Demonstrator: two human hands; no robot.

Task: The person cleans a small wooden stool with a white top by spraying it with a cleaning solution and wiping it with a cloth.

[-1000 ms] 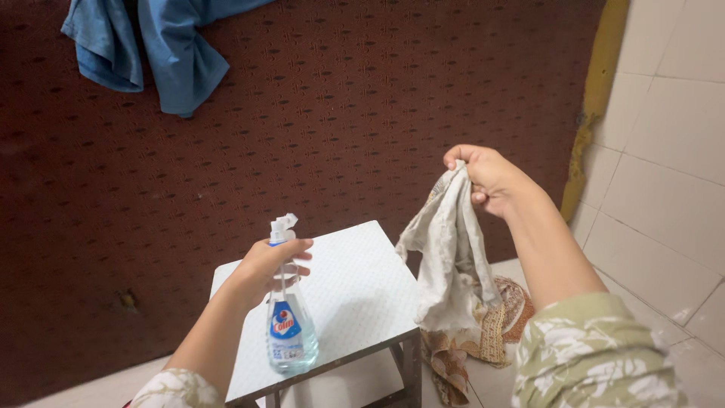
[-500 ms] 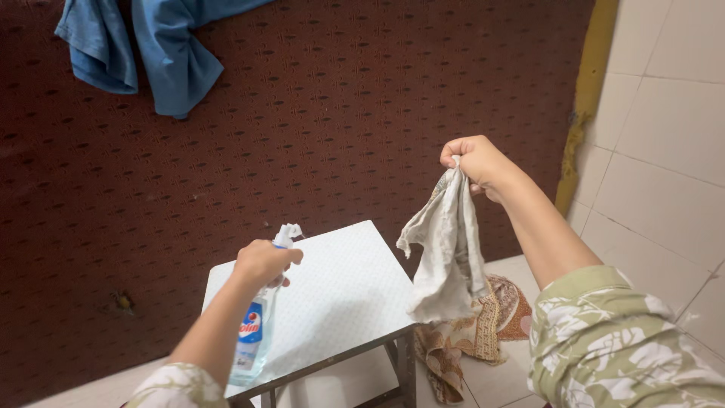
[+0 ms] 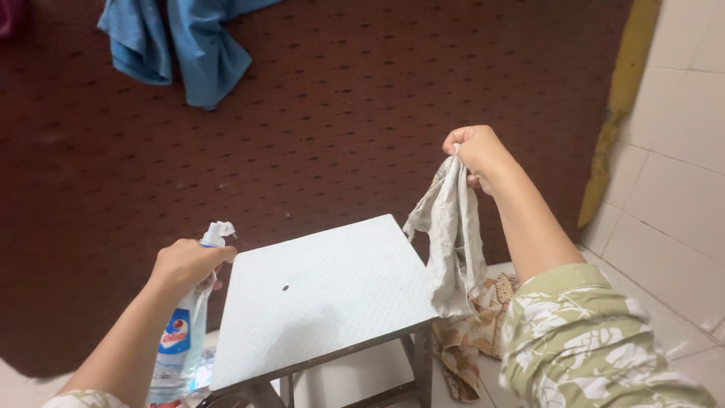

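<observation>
My left hand (image 3: 185, 264) grips the neck of a clear spray bottle (image 3: 181, 332) with a white nozzle and a blue and red label, held to the left of a small white square stool (image 3: 325, 298). My right hand (image 3: 476, 149) is raised to the right of the stool and pinches the top of a worn grey-white cloth (image 3: 451, 234) that hangs down past the stool's right edge. A small dark speck lies on the stool top.
A dark red dotted carpet (image 3: 362, 113) covers the floor behind the stool. A blue garment (image 3: 185, 45) lies crumpled at the top left. A brown patterned cloth (image 3: 476, 332) lies by the stool's right leg. White tiles (image 3: 672, 196) run along the right.
My left hand has moved the spray bottle off the stool top to its left side and lowered it. My right hand still holds the cloth up.
</observation>
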